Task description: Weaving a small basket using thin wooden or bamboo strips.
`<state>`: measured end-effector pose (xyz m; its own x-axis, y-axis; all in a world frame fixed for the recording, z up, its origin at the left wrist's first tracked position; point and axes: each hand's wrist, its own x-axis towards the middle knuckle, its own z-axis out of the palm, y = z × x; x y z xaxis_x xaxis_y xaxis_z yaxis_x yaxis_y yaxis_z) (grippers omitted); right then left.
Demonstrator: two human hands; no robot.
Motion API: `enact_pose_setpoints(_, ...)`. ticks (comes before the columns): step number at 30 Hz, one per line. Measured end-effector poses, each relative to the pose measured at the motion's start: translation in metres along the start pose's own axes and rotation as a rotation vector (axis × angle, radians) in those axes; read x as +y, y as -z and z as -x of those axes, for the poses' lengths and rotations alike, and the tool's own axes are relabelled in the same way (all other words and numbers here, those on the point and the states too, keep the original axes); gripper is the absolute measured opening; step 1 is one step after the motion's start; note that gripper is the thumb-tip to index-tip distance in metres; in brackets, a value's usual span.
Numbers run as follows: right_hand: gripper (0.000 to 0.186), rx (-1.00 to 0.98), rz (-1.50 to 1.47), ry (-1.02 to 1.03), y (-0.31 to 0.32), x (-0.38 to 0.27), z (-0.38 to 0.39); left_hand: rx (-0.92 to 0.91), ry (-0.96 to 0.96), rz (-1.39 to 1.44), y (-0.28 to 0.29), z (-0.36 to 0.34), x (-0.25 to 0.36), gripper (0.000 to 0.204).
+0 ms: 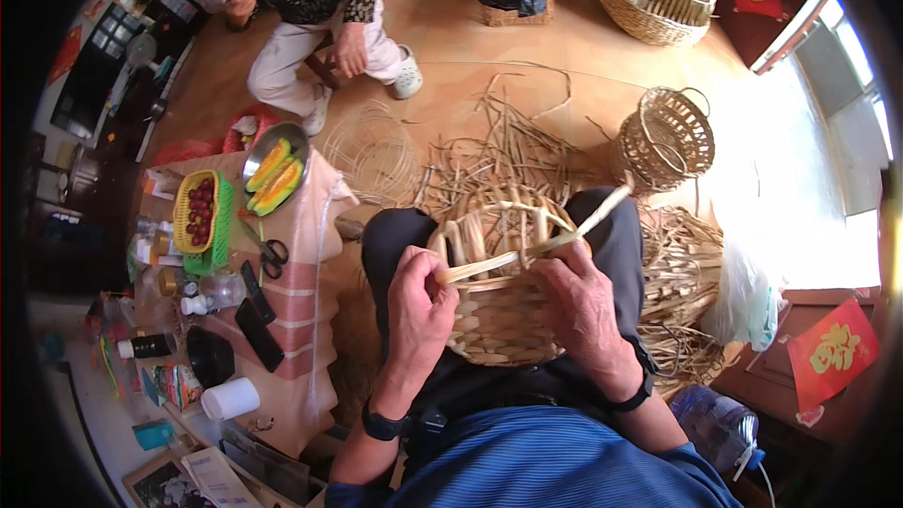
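Observation:
A partly woven basket (503, 325) of pale flat strips rests in my lap between my knees. Its top shows open gaps between upright strips. My left hand (420, 296) is closed at the basket's left side, pinching one end of a pale weaving strip (484, 266) between thumb and fingers. That strip runs across the front of the rim to my right hand (576, 293). There my right fingers close on it against the rim, and its free end sticks up past them to the upper right.
Loose strips (508, 146) lie on the floor ahead, beside a wire-like round frame (372, 155). A finished handled basket (666, 141) stands at right, near a strip bundle (682, 268). Left is a cloth-covered table (310, 320) with scissors (274, 259). Another person (324, 28) sits opposite.

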<state>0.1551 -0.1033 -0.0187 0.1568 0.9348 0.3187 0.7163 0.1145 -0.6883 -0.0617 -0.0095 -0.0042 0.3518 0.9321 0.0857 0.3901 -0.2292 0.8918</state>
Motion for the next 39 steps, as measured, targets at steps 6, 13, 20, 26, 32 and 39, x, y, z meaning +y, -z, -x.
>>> enact_pose_setpoints(6, 0.026, 0.014, -0.014, -0.037, 0.003, -0.003, 0.001, 0.014, -0.018, -0.043, 0.008, 0.006, -0.008, 0.036)
enact_pose_setpoints(13, 0.026, -0.028, 0.027, -0.023, 0.004, -0.005, 0.002, 0.082, 0.619, 1.161, 0.022, 0.035, -0.059, 0.036)
enact_pose_setpoints(20, 0.023, -0.007, 0.036, -0.013, -0.001, 0.0, 0.004, -0.168, 0.447, 0.88, 0.041, 0.054, -0.054, 0.024)
enact_pose_setpoints(26, 0.021, 0.015, -0.015, -0.019, 0.001, -0.005, 0.0, 0.27, 0.465, 1.218, 0.052, 0.053, -0.078, 0.029)
enact_pose_setpoints(32, 0.023, -0.034, 0.011, -0.036, -0.001, -0.001, 0.002, 0.176, 0.456, 1.277, 0.069, 0.048, -0.075, 0.066)
enact_pose_setpoints(39, 0.022, -0.037, 0.048, -0.03, 0.001, -0.004, 0.0, 0.174, 0.524, 1.247, 0.072, 0.046, -0.079, 0.068)
